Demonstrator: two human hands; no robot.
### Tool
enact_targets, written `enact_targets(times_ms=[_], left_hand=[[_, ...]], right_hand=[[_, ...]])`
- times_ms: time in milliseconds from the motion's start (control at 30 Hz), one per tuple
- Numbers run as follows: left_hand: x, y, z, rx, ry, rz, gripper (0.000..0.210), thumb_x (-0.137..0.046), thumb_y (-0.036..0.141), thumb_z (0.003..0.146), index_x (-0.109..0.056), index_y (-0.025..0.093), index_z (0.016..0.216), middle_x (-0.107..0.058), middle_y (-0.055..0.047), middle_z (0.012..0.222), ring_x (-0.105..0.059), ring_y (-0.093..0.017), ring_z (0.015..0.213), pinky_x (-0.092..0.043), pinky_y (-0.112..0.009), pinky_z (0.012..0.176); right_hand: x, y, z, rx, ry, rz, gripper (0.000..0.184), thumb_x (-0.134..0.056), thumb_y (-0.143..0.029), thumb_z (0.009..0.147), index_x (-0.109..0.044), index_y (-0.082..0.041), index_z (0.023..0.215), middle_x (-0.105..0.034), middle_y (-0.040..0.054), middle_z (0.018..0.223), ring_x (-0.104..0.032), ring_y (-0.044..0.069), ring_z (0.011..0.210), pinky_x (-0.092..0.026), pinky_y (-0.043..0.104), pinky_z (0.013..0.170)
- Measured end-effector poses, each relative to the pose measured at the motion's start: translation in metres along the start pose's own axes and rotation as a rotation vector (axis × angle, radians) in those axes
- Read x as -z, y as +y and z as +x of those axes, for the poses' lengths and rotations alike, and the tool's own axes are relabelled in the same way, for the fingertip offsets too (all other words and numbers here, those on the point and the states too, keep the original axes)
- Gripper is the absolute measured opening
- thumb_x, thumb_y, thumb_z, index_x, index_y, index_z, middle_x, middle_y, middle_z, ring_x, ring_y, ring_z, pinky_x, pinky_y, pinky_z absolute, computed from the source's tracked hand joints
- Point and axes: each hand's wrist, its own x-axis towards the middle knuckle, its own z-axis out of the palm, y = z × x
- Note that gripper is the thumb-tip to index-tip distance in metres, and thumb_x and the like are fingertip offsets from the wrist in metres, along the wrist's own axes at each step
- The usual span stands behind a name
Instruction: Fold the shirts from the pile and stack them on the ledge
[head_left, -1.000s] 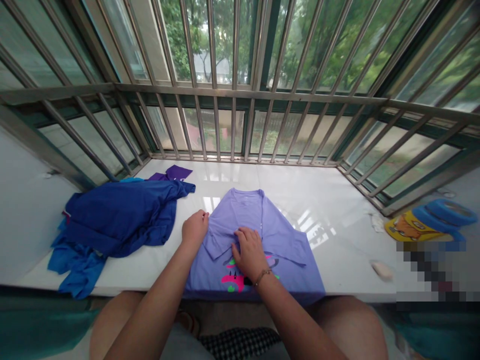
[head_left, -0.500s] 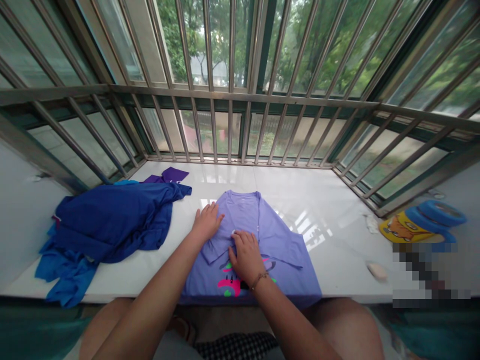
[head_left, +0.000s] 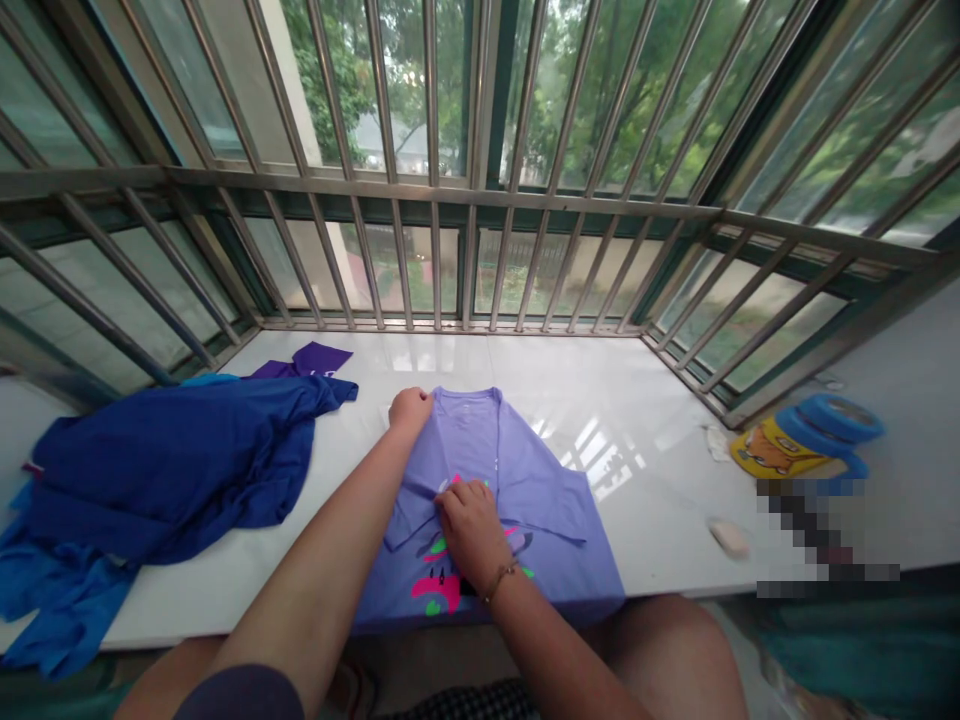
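A light purple long-sleeved shirt (head_left: 551, 500) lies flat in front of me, both sleeves folded in over its body. Its neckline points towards the window, and a pink and green print shows partly below. My left hand (head_left: 410, 411) is closed on the shirt's left shoulder edge, beside the collar. Lower down, my right hand (head_left: 474, 528), with a bracelet at the wrist, has its fingers pinched on the inner edge of the left sleeve. Its palm covers part of the print. The shirt's hem hangs over the ledge's front edge.
The white ledge (head_left: 637, 400) is bounded by metal window bars (head_left: 435, 265). Heaped at the left are a dark blue garment (head_left: 172, 460), a bright blue one (head_left: 67, 600) and a purple cloth (head_left: 321, 358). A yellow and blue bottle (head_left: 787, 445) and a pale lump (head_left: 729, 538) are at the right.
My left hand has moved up from the sleeve to the shoulder and closed there. My right hand's fingers have drawn together on the sleeve's edge. The view has shifted slightly right.
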Motion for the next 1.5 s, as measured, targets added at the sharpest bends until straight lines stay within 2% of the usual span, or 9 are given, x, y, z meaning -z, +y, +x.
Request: enact_targets(times_ms=[133, 267, 367, 467, 633, 867, 1033, 1167, 1500], left_hand=[[0.003, -0.011, -0.003, -0.019, 0.040, -0.158, 0.029, -0.060, 0.041, 0.100, -0.081, 0.023, 0.096, -0.084, -0.007, 0.099, -0.075, -0.024, 0.093, -0.052, -0.031, 0.081], [0.004, -0.024, -0.011, -0.058, 0.089, -0.299, 0.034, -0.056, 0.043, 0.101, -0.083, 0.023, 0.105, -0.085, -0.005, 0.106, -0.076, -0.022, 0.099, -0.055, -0.029, 0.089], [0.001, -0.027, -0.012, -0.074, 0.118, -0.364, 0.035, -0.056, 0.042, 0.101, -0.083, 0.022, 0.110, -0.085, -0.005, 0.113, -0.076, -0.023, 0.108, -0.056, -0.029, 0.098], [0.000, -0.026, -0.011, -0.075, 0.126, -0.393, 0.032, -0.058, 0.040, 0.100, -0.084, 0.023, 0.108, -0.085, -0.005, 0.114, -0.076, -0.023, 0.109, -0.057, -0.031, 0.100], [0.000, -0.025, -0.011, -0.051, 0.140, -0.380, 0.029, -0.060, 0.037, 0.099, -0.085, 0.024, 0.105, -0.085, -0.005, 0.113, -0.077, -0.023, 0.109, -0.056, -0.031, 0.099], [-0.004, -0.028, -0.003, 0.048, 0.159, -0.294, 0.034, -0.054, 0.039, 0.102, -0.082, 0.020, 0.103, -0.084, -0.010, 0.105, -0.076, -0.025, 0.099, -0.054, -0.032, 0.090], [-0.007, -0.022, 0.010, 0.008, 0.030, -0.259, 0.033, -0.073, 0.053, 0.092, -0.081, 0.020, 0.087, -0.083, -0.009, 0.092, -0.075, -0.024, 0.087, -0.052, -0.030, 0.080], [-0.006, -0.022, 0.017, -0.019, -0.040, -0.257, 0.025, -0.078, 0.042, 0.088, -0.078, 0.021, 0.073, -0.081, -0.008, 0.081, -0.073, -0.025, 0.080, -0.049, -0.031, 0.076], [0.005, -0.048, 0.017, -0.008, 0.042, -0.463, 0.031, -0.070, 0.049, 0.088, -0.082, 0.021, 0.088, -0.083, -0.007, 0.089, -0.074, -0.024, 0.087, -0.052, -0.032, 0.080]], right_hand=[[0.005, -0.004, -0.003, -0.053, 0.006, 0.060, 0.021, -0.066, -0.022, 0.104, -0.069, -0.029, 0.124, -0.073, 0.0059, 0.122, -0.065, 0.026, 0.119, -0.043, 0.049, 0.119], [0.014, 0.000, 0.013, -0.087, 0.009, 0.100, 0.027, -0.061, -0.027, 0.107, -0.066, -0.027, 0.134, -0.072, 0.0085, 0.133, -0.065, 0.027, 0.127, -0.038, 0.055, 0.125], [0.015, 0.012, 0.050, -0.061, -0.009, 0.042, 0.034, -0.056, -0.026, 0.108, -0.066, -0.023, 0.141, -0.066, 0.0116, 0.149, -0.060, 0.029, 0.139, -0.038, 0.056, 0.126], [0.005, 0.025, 0.097, -0.043, -0.078, -0.030, 0.047, -0.053, -0.024, 0.107, -0.059, -0.020, 0.154, -0.052, 0.0126, 0.167, -0.047, 0.033, 0.153, -0.039, 0.060, 0.126], [-0.020, 0.039, 0.148, -0.032, -0.218, -0.059, 0.058, -0.047, -0.027, 0.109, -0.045, -0.021, 0.167, -0.034, 0.0084, 0.177, -0.032, 0.035, 0.163, -0.027, 0.069, 0.130], [-0.032, 0.049, 0.144, -0.068, -0.163, 0.015, 0.050, -0.047, -0.041, 0.111, -0.057, -0.023, 0.157, -0.050, 0.0105, 0.168, -0.040, 0.031, 0.158, -0.021, 0.061, 0.133], [-0.028, 0.052, 0.142, -0.009, -0.123, 0.116, 0.042, -0.058, -0.037, 0.107, -0.063, -0.025, 0.147, -0.062, 0.0108, 0.157, -0.047, 0.030, 0.152, -0.019, 0.064, 0.133], [-0.026, 0.055, 0.144, -0.029, -0.096, 0.188, 0.038, -0.059, -0.036, 0.107, -0.065, -0.025, 0.143, -0.064, 0.0114, 0.154, -0.049, 0.029, 0.150, -0.020, 0.063, 0.132], [-0.034, 0.058, 0.146, -0.078, -0.045, 0.226, 0.030, -0.060, -0.033, 0.108, -0.068, -0.021, 0.135, -0.070, 0.0136, 0.142, -0.058, 0.029, 0.139, -0.023, 0.058, 0.131]])
